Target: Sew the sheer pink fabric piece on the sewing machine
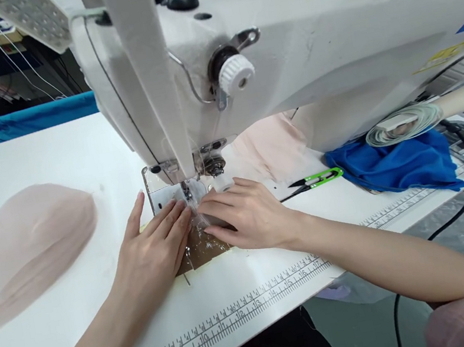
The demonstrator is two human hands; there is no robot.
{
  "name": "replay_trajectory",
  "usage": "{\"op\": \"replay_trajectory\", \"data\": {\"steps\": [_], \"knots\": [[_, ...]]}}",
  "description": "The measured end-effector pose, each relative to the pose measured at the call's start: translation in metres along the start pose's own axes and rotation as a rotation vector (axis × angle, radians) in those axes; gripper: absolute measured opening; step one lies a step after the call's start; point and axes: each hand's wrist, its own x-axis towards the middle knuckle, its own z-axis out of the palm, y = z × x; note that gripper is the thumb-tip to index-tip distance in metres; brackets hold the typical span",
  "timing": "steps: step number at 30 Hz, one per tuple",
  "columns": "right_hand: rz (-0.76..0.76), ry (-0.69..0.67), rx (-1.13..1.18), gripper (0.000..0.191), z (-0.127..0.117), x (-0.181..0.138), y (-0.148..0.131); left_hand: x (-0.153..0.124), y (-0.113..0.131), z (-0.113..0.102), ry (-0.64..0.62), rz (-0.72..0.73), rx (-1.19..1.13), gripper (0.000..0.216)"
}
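Observation:
My left hand [154, 253] lies flat with fingers stretched out, fingertips pressing a small sheer fabric piece [198, 222] just in front of the needle and presser foot [187, 193] of the white sewing machine [306, 59]. My right hand [245, 213] rests flat on the same piece from the right, fingers extended toward the needle. The fingertips of both hands nearly meet. Beneath the fabric a brown taped patch [201, 251] shows on the table.
A pile of sheer beige fabric [24, 246] lies at the left of the white table [55, 163]. Green thread snips [316, 179], blue cloth [401, 164] and coiled tape [403, 124] sit at the right. A printed ruler [239, 316] runs along the front edge. A black cable [455, 218] hangs off the right.

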Motion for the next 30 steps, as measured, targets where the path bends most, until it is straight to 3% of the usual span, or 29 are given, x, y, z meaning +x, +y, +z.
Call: {"op": "replay_trajectory", "data": {"steps": [4, 8, 16, 30], "knots": [[0.031, 0.006, 0.057, 0.019, 0.0006, 0.0010, 0.0006, 0.0005, -0.0043, 0.0035, 0.050, 0.009, -0.049, 0.025], [0.044, -0.011, 0.128, 0.036, 0.0012, 0.0009, -0.0001, 0.0017, -0.0053, 0.0056, 0.066, -0.094, -0.156, 0.019], [0.051, 0.038, 0.021, 0.024, 0.0062, 0.0029, -0.0008, 0.0047, -0.0030, 0.0040, 0.086, -0.129, -0.179, 0.019], [-0.105, 0.134, 0.001, 0.021, 0.0040, 0.0014, 0.0005, -0.0049, 0.0020, -0.0033, -0.038, 0.053, -0.038, 0.042]]}}
